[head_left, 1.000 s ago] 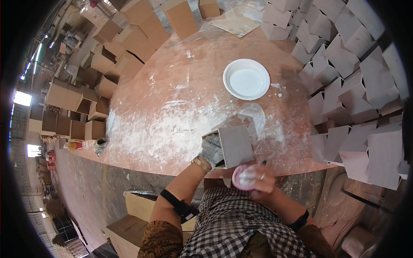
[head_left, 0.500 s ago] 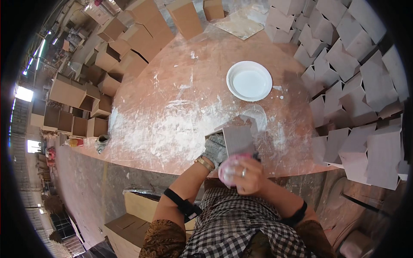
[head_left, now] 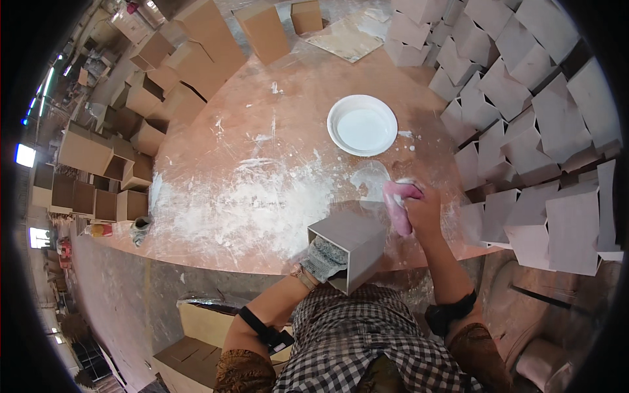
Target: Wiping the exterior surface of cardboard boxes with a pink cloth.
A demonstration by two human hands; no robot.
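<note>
My left hand (head_left: 322,261), in a grey knitted glove, reaches into the open end of a pale grey box (head_left: 349,230) and holds it up at the table's near edge. Its fingertips are hidden inside the box. To the right, my bare right hand (head_left: 426,211) grips a pink cloth or sponge (head_left: 398,211) smeared with white. That hand is apart from the box, just above the tabletop. A round white basin (head_left: 331,127) with white contents stands farther back on the table.
White residue streaks the brownish table (head_left: 216,164). Stacked pale grey boxes (head_left: 517,150) line the right side. Brown, uncoated boxes (head_left: 85,147) are piled on the left. A crumpled glove (head_left: 139,230) lies at the left table edge; an open carton (head_left: 190,360) stands below.
The box has turned and come nearer my body, with my left hand still inside. My right hand has moved away from it, forward and right, with the pink cloth or sponge.
</note>
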